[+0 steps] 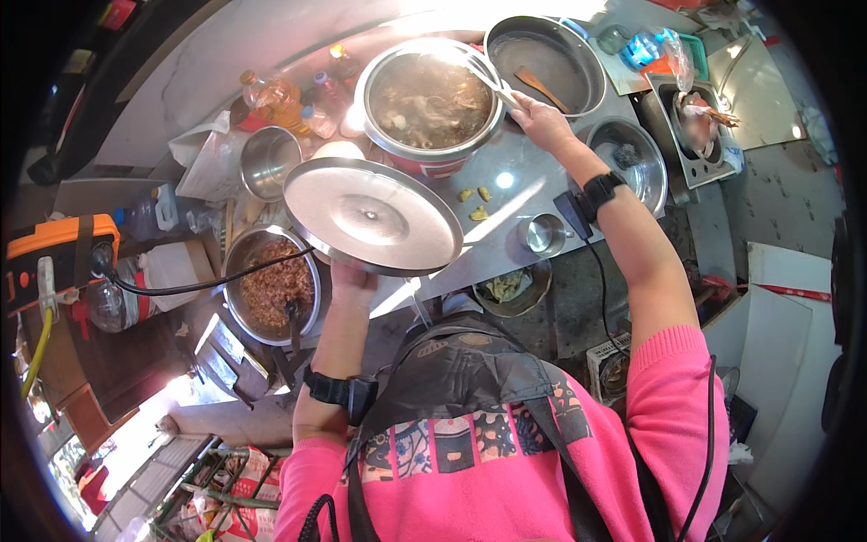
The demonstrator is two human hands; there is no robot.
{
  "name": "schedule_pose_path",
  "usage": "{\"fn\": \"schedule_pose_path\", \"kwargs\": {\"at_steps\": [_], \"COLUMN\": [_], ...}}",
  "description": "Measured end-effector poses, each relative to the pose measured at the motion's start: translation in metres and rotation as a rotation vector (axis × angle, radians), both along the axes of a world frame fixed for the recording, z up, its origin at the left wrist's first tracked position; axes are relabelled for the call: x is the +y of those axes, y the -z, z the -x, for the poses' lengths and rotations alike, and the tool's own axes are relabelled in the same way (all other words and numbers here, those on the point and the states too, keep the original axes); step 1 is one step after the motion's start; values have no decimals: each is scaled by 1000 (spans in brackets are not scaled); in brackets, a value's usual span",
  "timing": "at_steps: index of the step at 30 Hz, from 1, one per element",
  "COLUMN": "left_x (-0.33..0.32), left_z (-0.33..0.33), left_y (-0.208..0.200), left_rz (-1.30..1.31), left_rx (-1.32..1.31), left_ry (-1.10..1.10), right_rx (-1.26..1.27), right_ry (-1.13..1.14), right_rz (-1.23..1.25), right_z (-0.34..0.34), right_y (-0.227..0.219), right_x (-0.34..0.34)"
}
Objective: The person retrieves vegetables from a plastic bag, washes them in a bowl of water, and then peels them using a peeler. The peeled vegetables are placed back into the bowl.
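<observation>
The left hand (352, 278) supports the wide metal lid (372, 215) from its near side; the lid covers the fingers, so whether they close on a knob or spread under the plate, I cannot tell. The right hand (542, 122) is clenched around a long pale utensil (492, 83), tongs or chopsticks, which reaches leftward from the fist over the rim of the steaming pot (433, 154). That pot stands ahead of both hands, beyond the lid and left of the right fist, with meat in brown broth (433, 104) inside.

To work well here, the lid is best held level and clear of the pot, as it now overhangs the table (501, 212) in front of the left hand, so that any drips stay on it. A firm hold matters, since so broad a plate could tip. The right hand does better gripping the utensil far back and coming in from the side, out of the steam, with slow, shallow strokes to avoid splashes. The black cable (212, 282) left of the left hand, crossing the bowl of chopped food (273, 332), deserves watching: it could snag the lid.
</observation>
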State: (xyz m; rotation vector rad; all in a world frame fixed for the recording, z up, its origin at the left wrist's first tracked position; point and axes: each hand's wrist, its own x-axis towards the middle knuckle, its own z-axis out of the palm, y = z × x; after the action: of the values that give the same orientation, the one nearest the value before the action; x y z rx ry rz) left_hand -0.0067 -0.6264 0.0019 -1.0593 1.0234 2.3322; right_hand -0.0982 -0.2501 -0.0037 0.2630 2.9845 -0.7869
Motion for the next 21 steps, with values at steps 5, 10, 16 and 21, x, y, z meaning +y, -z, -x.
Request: {"fn": "schedule_pose_path", "kwargs": {"at_steps": [5,10,16,21], "left_x": [0,1,-1,-8], "left_z": [-2,-6,-12,-15], "left_y": [2,-4,-9,-3], "left_rz": [-12,33,-1,-39], "left_rx": [-11,-80,36,37], "left_ry": [-43,-54,-21,-53], "right_rx": [-39,-187,-381,-589], "right_ry": [-41,-154,-145,131], "right_rz": [-211,-491,-309,367], "right_z": [26,45,56,50], "right_y": [6,5,6,-7], "right_x": [-12,-32,-35,-9]}}
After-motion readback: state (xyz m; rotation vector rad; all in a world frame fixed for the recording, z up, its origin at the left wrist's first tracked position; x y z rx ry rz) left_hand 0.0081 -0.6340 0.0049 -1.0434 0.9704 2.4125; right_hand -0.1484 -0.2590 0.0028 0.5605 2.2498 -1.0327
